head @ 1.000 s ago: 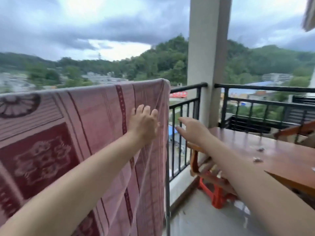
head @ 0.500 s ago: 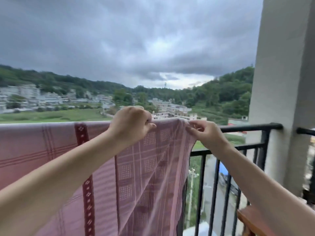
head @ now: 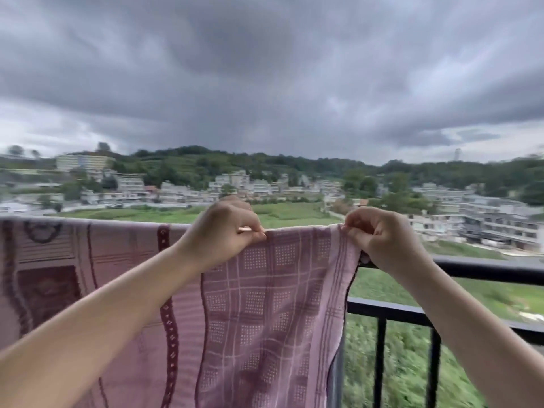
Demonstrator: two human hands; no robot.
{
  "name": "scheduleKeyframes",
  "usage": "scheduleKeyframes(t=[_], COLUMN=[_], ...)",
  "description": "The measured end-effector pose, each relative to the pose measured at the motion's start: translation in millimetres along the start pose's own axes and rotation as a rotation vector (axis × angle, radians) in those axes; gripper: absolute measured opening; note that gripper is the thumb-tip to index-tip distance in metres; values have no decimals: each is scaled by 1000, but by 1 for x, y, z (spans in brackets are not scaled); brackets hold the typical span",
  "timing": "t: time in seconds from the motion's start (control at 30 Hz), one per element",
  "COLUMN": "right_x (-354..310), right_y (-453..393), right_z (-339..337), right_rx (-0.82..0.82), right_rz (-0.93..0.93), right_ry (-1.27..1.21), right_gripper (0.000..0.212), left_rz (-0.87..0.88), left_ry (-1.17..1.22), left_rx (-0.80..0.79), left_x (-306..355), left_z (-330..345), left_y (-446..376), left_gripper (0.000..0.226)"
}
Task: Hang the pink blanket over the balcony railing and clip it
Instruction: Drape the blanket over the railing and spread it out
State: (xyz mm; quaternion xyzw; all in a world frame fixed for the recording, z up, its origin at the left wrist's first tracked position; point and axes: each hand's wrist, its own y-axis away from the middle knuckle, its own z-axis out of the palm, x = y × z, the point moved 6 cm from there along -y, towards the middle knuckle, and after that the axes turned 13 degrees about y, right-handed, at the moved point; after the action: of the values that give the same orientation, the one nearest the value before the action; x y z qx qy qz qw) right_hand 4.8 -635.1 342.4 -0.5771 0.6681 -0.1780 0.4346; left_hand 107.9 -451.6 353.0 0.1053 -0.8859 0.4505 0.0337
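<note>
The pink blanket (head: 270, 304), patterned with dark red bands and checks, hangs over the black balcony railing (head: 482, 272) and covers it from the left edge to the middle. My left hand (head: 223, 231) pinches the blanket's top edge between thumb and fingers. My right hand (head: 382, 237) pinches the blanket's upper right corner, just above the top rail. Between my hands the top edge is lifted slightly. No clip is visible.
Bare railing with vertical bars (head: 379, 360) runs to the right of the blanket. Beyond it lie a green field, buildings, wooded hills and a dark cloudy sky.
The view has swung left, so the pillar and wooden table are out of sight. My left hand went from resting flat on the cloth to pinching its top edge; my right hand took the corner.
</note>
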Motion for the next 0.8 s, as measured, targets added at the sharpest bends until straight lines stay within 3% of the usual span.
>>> scheduleKeyframes(t=[0.17,0.27,0.37,0.43,0.53,0.6,0.63,0.73,0.8], right_x=[1,4,26,53,90,101,106,107,98], right_y=[-18,-64,-113,-128,-108,-82,-71,-40,-27], right_z=[-5,-27,-42,-34,4,30,41,56,47], right_rx=[-32,138,304,263,34,-101,-164,-367,-439], right_rz=[13,55,165,251,299,281,287,286,174], right_ry=[-123,-146,-28,21,125,133,105,-12,-10], right_gripper=[32,16,23,21,19,18,16,12,18], left_rz=[-126,-231,-292,-375,-549,-552,-531,-472,-372], left_ry=[-177,-178,-219,-212,-155,-163,-144,-47,-105], left_rx=[109,235,218,5,-485,-595,-543,-165,-81], left_x=[12,15,14,12,6,6,10,22,43], left_z=[5,0,7,37,90,99,94,63,51], left_y=[-18,-76,-138,-153,-114,-83,-73,-52,-36], left_gripper=[19,21,22,28,49,34,27,27,26])
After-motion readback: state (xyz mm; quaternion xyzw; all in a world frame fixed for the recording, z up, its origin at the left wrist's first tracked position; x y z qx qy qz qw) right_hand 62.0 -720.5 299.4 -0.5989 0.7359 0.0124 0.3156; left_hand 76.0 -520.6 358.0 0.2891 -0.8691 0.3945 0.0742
